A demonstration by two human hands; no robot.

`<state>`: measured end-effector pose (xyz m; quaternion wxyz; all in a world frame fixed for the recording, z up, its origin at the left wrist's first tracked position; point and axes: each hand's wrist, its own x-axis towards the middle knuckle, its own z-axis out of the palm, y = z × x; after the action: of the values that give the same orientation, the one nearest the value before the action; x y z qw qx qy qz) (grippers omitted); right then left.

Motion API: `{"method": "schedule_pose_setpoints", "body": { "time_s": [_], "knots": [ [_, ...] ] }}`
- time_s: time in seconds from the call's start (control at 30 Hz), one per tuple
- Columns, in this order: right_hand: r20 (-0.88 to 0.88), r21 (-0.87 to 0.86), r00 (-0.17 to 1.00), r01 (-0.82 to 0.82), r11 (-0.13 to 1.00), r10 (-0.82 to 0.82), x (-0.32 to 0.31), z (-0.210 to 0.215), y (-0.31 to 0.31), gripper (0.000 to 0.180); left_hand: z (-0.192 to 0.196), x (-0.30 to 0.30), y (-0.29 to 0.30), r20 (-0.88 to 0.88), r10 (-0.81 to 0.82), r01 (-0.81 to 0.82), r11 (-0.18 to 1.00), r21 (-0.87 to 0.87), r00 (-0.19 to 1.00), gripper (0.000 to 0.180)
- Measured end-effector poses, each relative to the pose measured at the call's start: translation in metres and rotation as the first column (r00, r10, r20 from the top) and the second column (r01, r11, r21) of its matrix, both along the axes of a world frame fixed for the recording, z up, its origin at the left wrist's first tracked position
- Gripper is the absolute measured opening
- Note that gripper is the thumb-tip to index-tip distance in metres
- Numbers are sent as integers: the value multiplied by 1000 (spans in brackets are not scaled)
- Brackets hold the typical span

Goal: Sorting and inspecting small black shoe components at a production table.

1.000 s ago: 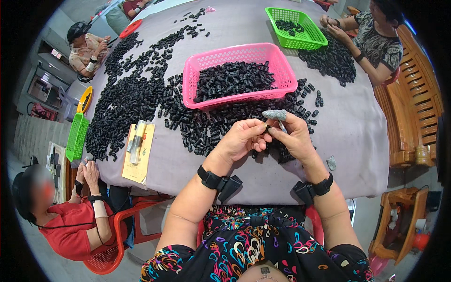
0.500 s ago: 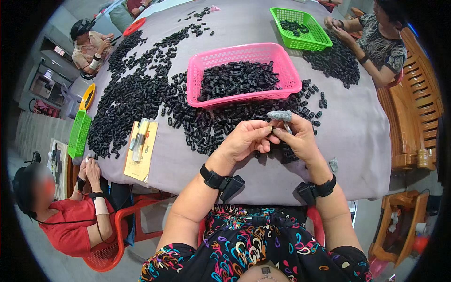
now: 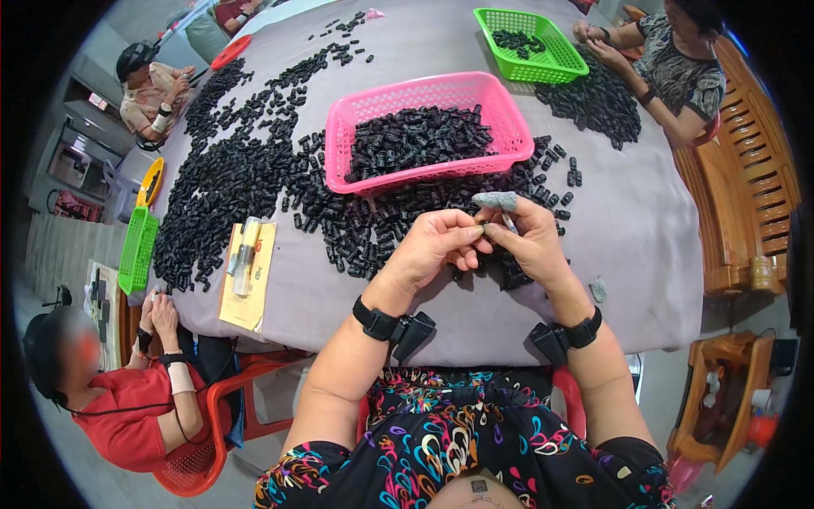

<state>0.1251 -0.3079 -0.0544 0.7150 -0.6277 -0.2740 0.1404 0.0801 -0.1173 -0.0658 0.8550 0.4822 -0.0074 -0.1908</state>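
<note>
My left hand (image 3: 434, 250) and my right hand (image 3: 527, 242) meet fingertip to fingertip above the grey-covered table (image 3: 644, 246). Between the fingertips they pinch a small black part (image 3: 480, 231), mostly hidden. The right index finger wears a grey fabric finger cot (image 3: 495, 200). Loose small black parts (image 3: 365, 233) lie scattered under and around both hands. Just beyond the hands stands a pink plastic basket (image 3: 421, 92) holding a heap of the same black parts. Each wrist carries a black band with a small device.
A green basket (image 3: 526, 38) with a few parts stands far right, near a seated person. A tan card with a clear tube (image 3: 246, 271) lies at the left. A second green basket (image 3: 136, 250) and two more seated people are at the left edge. A wooden bench (image 3: 746, 195) stands right.
My hands stay together over the same spot; the fingers have shifted slightly around the small part. The view has tilted a little.
</note>
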Motion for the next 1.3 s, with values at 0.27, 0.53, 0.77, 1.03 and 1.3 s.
{"method": "schedule_pose_setpoints", "body": {
  "time_s": [0.27,0.53,0.77,1.03,1.3],
  "knots": [
    [30,21,998,48,999,-48,0,-7,4,30,6,-4,-6,65,113,-122,979,165,992,13],
    [-70,17,988,136,991,-135,4,-8,0,32,30,-3,-1,444,431,-584,754,301,785,7],
    [-80,23,985,158,987,-156,6,-7,4,27,41,31,58,947,70,-948,-21,317,315,17],
    [-140,-19,972,190,982,-191,8,-4,-2,26,35,12,5,681,-82,-600,403,691,728,18],
    [-98,-2,981,171,985,-170,10,-9,-3,26,17,23,-6,579,-399,-549,200,811,711,20]
  ]
}}
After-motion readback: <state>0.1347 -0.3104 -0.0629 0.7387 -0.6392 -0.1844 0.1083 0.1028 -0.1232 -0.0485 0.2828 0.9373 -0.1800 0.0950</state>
